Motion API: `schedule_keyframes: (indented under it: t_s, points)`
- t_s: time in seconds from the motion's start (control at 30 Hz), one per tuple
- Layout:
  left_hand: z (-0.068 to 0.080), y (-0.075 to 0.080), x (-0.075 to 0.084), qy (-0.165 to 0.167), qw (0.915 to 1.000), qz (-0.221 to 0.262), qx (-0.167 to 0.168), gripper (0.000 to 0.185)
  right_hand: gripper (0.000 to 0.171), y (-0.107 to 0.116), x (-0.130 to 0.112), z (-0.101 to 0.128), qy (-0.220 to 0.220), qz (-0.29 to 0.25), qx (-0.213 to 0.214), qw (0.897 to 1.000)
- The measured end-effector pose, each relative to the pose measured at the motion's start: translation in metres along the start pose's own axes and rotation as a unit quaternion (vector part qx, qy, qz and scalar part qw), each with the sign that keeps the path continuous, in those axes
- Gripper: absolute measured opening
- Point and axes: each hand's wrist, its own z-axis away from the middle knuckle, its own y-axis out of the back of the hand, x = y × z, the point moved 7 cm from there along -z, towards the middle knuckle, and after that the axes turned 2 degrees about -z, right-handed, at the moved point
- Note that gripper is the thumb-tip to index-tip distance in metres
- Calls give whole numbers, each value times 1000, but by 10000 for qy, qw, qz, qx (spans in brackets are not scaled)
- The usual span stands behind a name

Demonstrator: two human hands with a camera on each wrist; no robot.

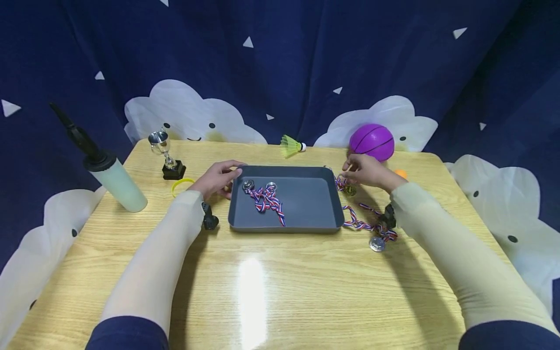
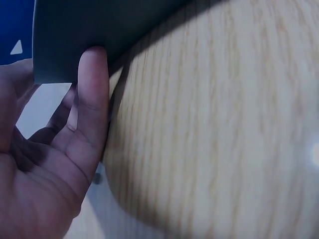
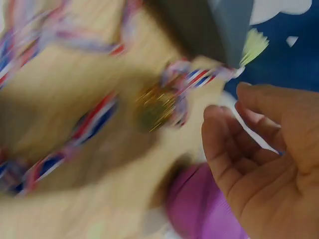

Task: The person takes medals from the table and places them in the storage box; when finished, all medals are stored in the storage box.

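Observation:
My left hand (image 1: 216, 179) is at the left end of a dark grey tray (image 1: 306, 222). It pinches the wall near the far corner, one finger lying along the outer side (image 2: 55, 45). Inside the tray are two silver medals (image 1: 248, 185) with red, white and blue ribbons (image 1: 268, 198). To the right of the tray, my right hand (image 1: 369, 171) hovers with loosely bent fingers and nothing between them. Close by is a gold medal (image 3: 155, 107) with its striped ribbon. Nearer me lies another silver medal (image 1: 377, 244), its ribbon (image 1: 358, 224) reaching the tray's side.
A purple ball (image 1: 372, 141) and an orange ball (image 1: 400, 173) stand behind and beside the right hand. A yellow shuttlecock (image 1: 290, 146) lies at the back edge. On the left are a trophy (image 1: 172, 167), a yellow ring (image 1: 180, 183) and a pale cylinder with black top (image 1: 120, 184).

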Motion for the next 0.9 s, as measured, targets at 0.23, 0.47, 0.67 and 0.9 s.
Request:
schedule_keyframes:
  t_s: [0.23, 0.47, 0.67, 0.9]
  points:
    - [1, 0, 0, 24, 10000, -8, 35, 45, 27, -13, 52, 20, -713, -311, -218, 9967]
    - [0, -1, 0, 38, 10000, 24, 25, 45, 33, -29, 69, 20, -811, -958, -105, 9920]
    - [1, -2, 0, 72, 10000, 28, -35, 45, 31, -29, 76, 21, -821, -1157, -1, 9899]
    - [0, 0, -2, 56, 10000, -9, -54, 46, 27, -20, 82, 23, -695, -1523, 268, 9855]
